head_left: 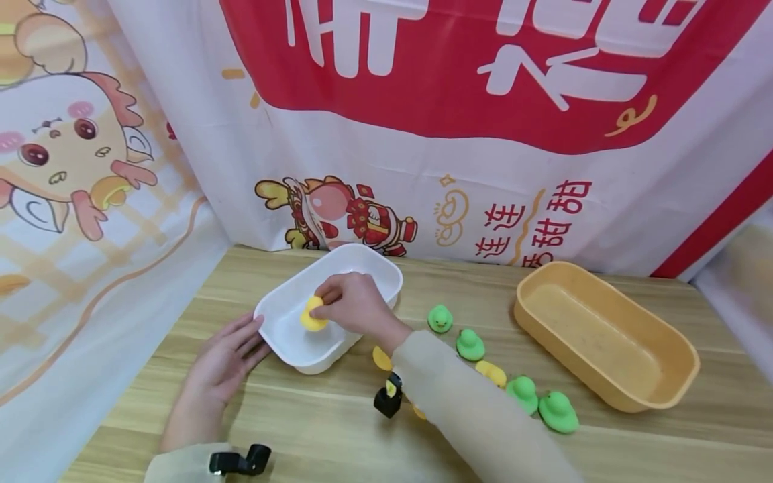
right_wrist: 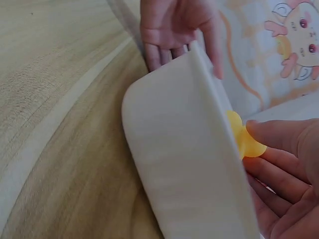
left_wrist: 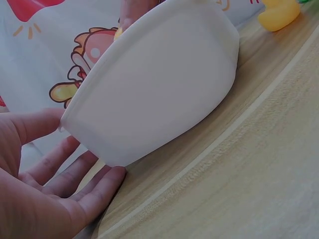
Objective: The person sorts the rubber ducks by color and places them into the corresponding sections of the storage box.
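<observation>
Left hand (head_left: 220,365): fingers loosely extended, touching the left end of the white basin (left_wrist: 159,89), apparently to steady it. Right hand (head_left: 356,302): thumb and fingers pinch a yellow toy duck (head_left: 314,315) over the basin's opening, a fingertip grip probably suiting so small a body. Rightward, green toy ducks (head_left: 470,345) and other yellow ones (head_left: 491,373) sit on the tabletop (head_left: 314,426), seemingly for easy reach, before a tan basin (head_left: 592,329).

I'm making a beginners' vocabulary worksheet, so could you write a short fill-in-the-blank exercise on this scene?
1. The duck in the right hand is coloured ____.
2. The left hand touches a tub coloured ____.
3. In the head view, the tan tub stands to the ____ of that tub.
4. The head view shows ____ green ducks.

Missing words: yellow; white; right; four.
</observation>
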`<state>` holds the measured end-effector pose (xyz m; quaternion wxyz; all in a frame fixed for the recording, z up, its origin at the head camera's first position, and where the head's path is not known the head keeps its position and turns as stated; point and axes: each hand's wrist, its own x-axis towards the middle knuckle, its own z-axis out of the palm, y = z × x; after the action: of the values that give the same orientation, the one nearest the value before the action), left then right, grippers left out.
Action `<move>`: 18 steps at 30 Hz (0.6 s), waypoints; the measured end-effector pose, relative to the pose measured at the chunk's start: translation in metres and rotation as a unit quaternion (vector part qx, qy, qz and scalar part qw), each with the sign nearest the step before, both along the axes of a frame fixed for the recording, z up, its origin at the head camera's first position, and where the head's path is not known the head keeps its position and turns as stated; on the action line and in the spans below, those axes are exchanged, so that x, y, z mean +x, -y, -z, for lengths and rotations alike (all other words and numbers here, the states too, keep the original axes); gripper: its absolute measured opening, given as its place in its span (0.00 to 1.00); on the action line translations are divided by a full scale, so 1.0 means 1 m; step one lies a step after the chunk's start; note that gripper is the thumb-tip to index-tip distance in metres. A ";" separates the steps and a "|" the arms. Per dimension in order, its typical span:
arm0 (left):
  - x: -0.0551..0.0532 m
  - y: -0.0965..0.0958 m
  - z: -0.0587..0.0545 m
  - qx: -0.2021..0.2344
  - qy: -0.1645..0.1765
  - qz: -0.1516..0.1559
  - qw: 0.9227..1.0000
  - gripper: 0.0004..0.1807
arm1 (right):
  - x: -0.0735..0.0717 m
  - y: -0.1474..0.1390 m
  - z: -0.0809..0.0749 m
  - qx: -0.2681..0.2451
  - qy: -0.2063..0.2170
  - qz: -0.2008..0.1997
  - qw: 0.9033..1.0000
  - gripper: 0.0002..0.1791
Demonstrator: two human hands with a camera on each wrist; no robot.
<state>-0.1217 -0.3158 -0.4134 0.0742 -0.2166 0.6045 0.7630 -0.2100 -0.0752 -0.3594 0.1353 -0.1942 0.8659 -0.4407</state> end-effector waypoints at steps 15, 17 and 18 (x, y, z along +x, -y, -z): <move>-0.001 0.005 0.000 0.008 -0.001 0.005 1.000 0.31 | -0.008 0.046 0.014 0.061 0.019 -0.013 0.998 0.15; -0.001 0.004 0.001 0.012 -0.005 0.007 1.000 0.29 | -0.007 0.046 0.018 0.070 0.020 -0.018 0.997 0.15; 0.000 0.004 0.002 0.016 -0.008 0.008 1.000 0.27 | -0.007 0.046 0.019 0.075 0.022 -0.020 0.997 0.15</move>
<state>-0.1222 -0.3194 -0.4154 0.0790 -0.2050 0.5944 0.7736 -0.2171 -0.1211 -0.3787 0.1771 -0.1912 0.8893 -0.3758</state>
